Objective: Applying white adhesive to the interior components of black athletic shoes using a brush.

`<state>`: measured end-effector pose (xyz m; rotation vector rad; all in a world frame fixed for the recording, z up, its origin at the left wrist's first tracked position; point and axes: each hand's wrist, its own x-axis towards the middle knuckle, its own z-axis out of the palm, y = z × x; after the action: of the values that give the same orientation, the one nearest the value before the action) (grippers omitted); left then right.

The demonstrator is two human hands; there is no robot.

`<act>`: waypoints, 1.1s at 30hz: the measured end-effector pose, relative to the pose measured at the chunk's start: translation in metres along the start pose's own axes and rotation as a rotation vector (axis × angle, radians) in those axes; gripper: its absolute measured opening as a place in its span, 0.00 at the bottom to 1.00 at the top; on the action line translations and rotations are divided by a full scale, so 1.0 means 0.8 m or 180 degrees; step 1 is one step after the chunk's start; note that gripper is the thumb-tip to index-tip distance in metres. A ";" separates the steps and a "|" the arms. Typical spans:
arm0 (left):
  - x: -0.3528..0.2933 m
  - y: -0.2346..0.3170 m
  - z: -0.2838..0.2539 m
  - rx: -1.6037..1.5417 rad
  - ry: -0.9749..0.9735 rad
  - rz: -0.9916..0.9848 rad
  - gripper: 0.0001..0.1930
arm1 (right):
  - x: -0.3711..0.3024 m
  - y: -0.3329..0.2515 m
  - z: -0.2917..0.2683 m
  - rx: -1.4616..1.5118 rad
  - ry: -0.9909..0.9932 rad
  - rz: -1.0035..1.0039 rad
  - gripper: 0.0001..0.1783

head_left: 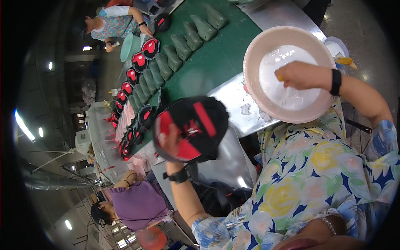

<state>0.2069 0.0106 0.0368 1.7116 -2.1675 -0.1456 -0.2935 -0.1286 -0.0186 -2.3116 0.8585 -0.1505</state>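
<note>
My left hand (171, 141) holds up a black-and-red padded piece (204, 125), its fingers against a red part; motion blurs the hand and I cannot tell the piece's exact kind. My right hand (300, 76) reaches over a wide pinkish basin (252, 83) of white liquid (277, 58). Its fingers are closed on a small yellow thing (280, 78), perhaps a handle, mostly hidden in the grip. On the green table lie rows of grey-green tapered forms (183, 48) beside several black pieces with red insides (139, 61).
The basin stands on a metal sheet (227, 93) along the green table's (212, 62) near edge. Across the table a person in a patterned top (118, 25) works by a mint bowl (130, 46). Another person in purple (137, 204) sits at left. A small white tub (335, 48) stands behind the basin.
</note>
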 end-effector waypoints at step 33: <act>0.113 0.162 0.078 -0.2286 -0.0033 -0.1283 0.27 | 0.028 -0.069 -0.031 -0.0348 0.1391 -0.1062 0.12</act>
<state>0.0486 -0.0519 0.0390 1.6489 -1.4610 -0.9130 -0.2537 -0.1245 0.0322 -2.5550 0.6862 -0.7942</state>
